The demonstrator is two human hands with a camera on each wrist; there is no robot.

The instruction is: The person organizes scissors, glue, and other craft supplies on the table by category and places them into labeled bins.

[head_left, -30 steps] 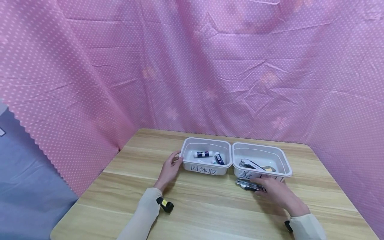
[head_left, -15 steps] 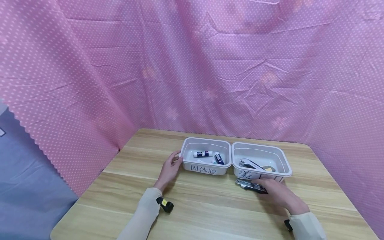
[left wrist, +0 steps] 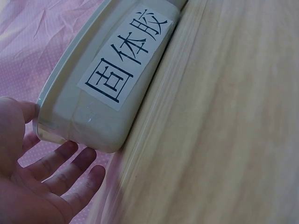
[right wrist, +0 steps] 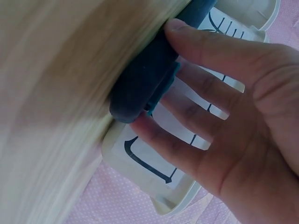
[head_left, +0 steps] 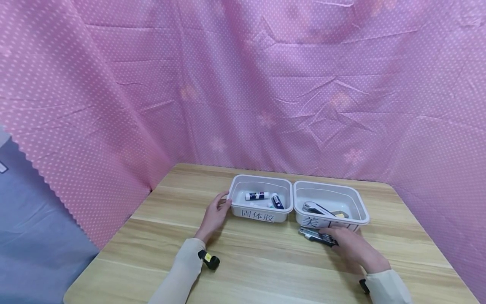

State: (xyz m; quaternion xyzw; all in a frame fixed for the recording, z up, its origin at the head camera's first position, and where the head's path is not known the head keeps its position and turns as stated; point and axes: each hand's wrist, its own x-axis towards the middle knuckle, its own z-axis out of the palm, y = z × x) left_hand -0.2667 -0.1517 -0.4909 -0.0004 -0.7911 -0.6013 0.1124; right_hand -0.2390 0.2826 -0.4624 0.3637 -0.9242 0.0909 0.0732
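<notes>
My left hand (head_left: 215, 214) touches the left end of a white plastic box (head_left: 238, 210) in the head view. Its thumb and fingers rest lightly against the box's rim and outer wall in the left wrist view. In front of a second white box (head_left: 362, 218), my right hand (head_left: 347, 241) holds a utility knife (head_left: 318, 237) with a silvery front and dark handle. The right wrist view shows the thumb on one side of the dark handle (right wrist: 140, 84) and fingers on the other, by a teal part. The knife lies low, close to the table.
Glue sticks (head_left: 257, 196) lie in the left box. Utility knives (head_left: 319, 208) lie in the right one. Both boxes stand side by side near the back of the wooden table (head_left: 258, 266), with labels on their fronts. A pink dotted curtain (head_left: 243, 105) hangs behind.
My right hand's fingers have shifted very slightly to the right at the knife, and more of its dark handle shows. My left hand and both boxes stay in place.
</notes>
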